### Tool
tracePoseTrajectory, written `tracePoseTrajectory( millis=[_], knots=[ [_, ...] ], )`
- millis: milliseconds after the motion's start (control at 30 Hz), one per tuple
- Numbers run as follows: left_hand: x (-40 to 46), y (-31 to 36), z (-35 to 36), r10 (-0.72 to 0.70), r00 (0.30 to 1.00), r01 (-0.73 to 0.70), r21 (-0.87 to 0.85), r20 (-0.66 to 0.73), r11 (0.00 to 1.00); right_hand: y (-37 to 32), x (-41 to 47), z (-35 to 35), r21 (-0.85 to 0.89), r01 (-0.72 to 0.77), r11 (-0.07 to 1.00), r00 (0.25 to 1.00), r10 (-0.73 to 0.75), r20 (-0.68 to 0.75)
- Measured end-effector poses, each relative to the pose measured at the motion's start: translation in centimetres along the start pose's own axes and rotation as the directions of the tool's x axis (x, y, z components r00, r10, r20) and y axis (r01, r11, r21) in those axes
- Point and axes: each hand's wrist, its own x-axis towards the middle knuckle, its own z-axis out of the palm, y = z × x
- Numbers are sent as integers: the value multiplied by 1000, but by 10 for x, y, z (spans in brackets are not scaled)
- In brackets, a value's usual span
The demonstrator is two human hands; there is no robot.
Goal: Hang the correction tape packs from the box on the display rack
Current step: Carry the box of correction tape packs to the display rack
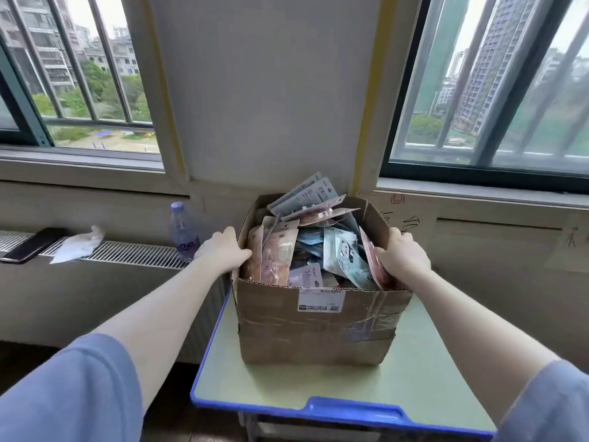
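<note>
An open cardboard box [318, 327] stands on a green desk with blue edging [255, 371], pushed against the wall between two windows. It is heaped with several correction tape packs [318, 247] in pink, blue and grey card, some sticking up above the rim. My left hand [223, 250] grips the box's left wall at the top edge. My right hand [403, 255] grips the right wall at the top edge, its fingers curled over the rim beside a pink pack. No display rack is in view.
A plastic water bottle [184, 231] stands on the radiator grille [127, 252] left of the box. Farther left lie a crumpled white tissue [79, 245] and a dark phone [33, 245]. Barred windows flank the wall panel behind the box.
</note>
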Motion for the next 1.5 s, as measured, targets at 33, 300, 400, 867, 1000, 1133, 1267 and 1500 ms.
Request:
tracePoseTrajectory(
  millis=[33, 300, 400, 867, 1000, 1133, 1267, 1500],
  knots=[
    [1, 0, 1, -10, 1000, 10, 10, 6, 1000, 0, 1, 0, 10, -12, 1000, 1000, 12, 4],
    [13, 4, 19, -76, 996, 71, -127, -35, 989, 13, 22, 9, 127, -39, 991, 999, 36, 26],
    [13, 5, 24, -100, 993, 88, -191, -55, 978, 19, 30, 9, 199, -83, 977, 995, 72, 64],
    [13, 6, 23, -70, 997, 65, -145, -26, 987, 39, 50, 23, 177, -116, 977, 984, 90, 152],
    [10, 5, 20, -59, 997, 49, -198, -41, 979, 42, 50, 21, 181, -108, 977, 982, 77, 170],
    [6, -1, 21, -86, 994, 67, -259, -63, 964, 46, 49, 18, 230, -111, 967, 976, 63, 209],
    [1, -2, 23, -101, 992, 75, -296, -74, 952, 47, 43, 21, 277, -93, 956, 987, 52, 153],
    [-7, -2, 22, -57, 990, 12, -338, -126, 941, 54, 27, 19, 323, -85, 943, 995, 66, 69]
  ],
)
